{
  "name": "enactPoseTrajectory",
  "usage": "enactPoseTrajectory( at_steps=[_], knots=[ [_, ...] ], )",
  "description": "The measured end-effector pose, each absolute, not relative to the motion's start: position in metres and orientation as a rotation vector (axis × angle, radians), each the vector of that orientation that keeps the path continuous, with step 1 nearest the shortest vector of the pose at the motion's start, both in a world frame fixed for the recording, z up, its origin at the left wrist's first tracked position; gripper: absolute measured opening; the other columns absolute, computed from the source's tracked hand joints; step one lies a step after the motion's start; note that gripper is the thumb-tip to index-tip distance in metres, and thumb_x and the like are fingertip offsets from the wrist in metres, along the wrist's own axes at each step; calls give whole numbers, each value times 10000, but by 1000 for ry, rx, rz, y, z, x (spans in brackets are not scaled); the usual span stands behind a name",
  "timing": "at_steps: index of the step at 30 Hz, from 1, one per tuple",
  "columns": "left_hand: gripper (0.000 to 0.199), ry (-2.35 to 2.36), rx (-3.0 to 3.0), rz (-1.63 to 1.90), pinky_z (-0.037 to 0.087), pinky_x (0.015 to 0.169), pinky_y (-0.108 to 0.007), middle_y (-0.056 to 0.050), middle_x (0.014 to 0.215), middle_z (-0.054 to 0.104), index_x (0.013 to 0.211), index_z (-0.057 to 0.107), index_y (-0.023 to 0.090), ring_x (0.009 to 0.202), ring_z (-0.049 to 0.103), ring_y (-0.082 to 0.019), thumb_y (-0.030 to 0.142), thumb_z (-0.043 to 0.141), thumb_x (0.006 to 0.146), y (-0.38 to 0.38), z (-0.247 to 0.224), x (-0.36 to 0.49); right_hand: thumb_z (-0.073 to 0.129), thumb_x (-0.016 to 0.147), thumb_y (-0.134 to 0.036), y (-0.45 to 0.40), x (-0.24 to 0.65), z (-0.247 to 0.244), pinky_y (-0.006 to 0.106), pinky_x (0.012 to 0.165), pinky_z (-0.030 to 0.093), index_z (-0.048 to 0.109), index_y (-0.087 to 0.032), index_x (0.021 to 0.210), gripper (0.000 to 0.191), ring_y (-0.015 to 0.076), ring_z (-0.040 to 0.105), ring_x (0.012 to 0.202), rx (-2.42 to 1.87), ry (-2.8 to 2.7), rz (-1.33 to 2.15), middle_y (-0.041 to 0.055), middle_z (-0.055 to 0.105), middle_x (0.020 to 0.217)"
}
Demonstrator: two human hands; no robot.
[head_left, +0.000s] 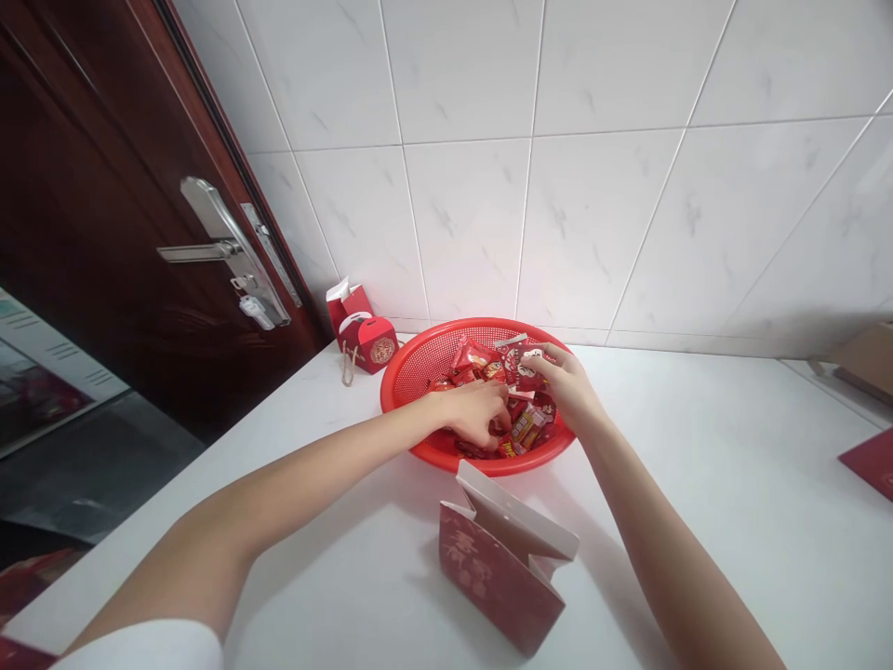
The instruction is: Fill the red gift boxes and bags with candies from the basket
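A red plastic basket [401, 377] with a mesh wall holds several wrapped candies [528, 426]. Over its left side reaches my left hand [478, 412], fingers curled down among the candies; what they grip, if anything, is hidden. At the basket's right rim, my right hand [562, 377] pinches a dark red candy packet [514, 365] with white print between thumb and fingers. Just in front of the basket stands a dark red paper gift box [492, 577] with its top flaps apart, nearest to my forearms and touched by neither hand.
Small red gift boxes [377, 346], one with a cord handle, stand against the tiled wall [467, 223] at the back left. A brown door [104, 167] with a metal handle is on the left. A cardboard box [865, 361] and a red flat piece [872, 462] lie at the right.
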State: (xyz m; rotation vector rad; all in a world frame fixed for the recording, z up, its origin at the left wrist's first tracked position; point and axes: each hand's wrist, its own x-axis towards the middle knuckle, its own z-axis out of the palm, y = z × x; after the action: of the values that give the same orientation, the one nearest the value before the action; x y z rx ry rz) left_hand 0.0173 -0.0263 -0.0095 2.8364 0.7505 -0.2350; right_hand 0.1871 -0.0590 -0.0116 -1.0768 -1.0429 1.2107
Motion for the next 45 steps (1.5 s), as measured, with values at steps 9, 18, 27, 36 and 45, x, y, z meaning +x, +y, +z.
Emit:
enactPoseTrajectory(
  at_steps=[9, 18, 27, 36, 45],
  knots=[
    [63, 829, 2765, -308, 423, 995, -413, -98, 1103, 708, 672, 740, 211, 1143, 569, -322, 260, 778, 680, -24, -18, 16, 767, 639, -360, -57, 187, -14, 291, 643, 511, 695, -207, 822, 248, 166, 652, 652, -1060, -1063, 1180, -3, 712, 715],
    [322, 1062, 2424, 610, 519, 938, -332, -64, 1086, 766, 1056, 774, 177, 1017, 681, -234, 161, 653, 757, -4, -7, -1, 759, 641, -353, -60, 187, -10, 313, 661, 546, 696, -209, 777, 208, 208, 696, 724, -1023, -1003, 1210, 18, 746, 773],
    [374, 877, 1911, 1086, 573, 834, -314, -73, 1013, 757, 1126, 726, 132, 868, 696, -174, 251, 711, 772, -1, -7, 0, 725, 690, -324, -60, 187, -9, 294, 647, 555, 701, -223, 827, 172, 161, 658, 630, -1063, -970, 1219, -6, 730, 757],
    [333, 1022, 2158, 994, 548, 737, -282, -40, 840, 773, 1091, 794, 145, 761, 681, -171, 184, 718, 769, -6, -13, 8, 787, 758, -355, -59, 188, -12, 281, 585, 605, 724, -213, 838, 175, 157, 670, 665, -1059, -1074, 1283, 7, 689, 773],
    [338, 975, 2192, 952, 550, 768, -283, -57, 935, 798, 1105, 798, 153, 808, 700, -183, 200, 743, 775, -8, -11, 8, 879, 693, -311, -61, 187, -12, 266, 574, 619, 694, -195, 907, 305, 158, 710, 628, -1062, -1099, 1260, 18, 741, 768]
  ],
)
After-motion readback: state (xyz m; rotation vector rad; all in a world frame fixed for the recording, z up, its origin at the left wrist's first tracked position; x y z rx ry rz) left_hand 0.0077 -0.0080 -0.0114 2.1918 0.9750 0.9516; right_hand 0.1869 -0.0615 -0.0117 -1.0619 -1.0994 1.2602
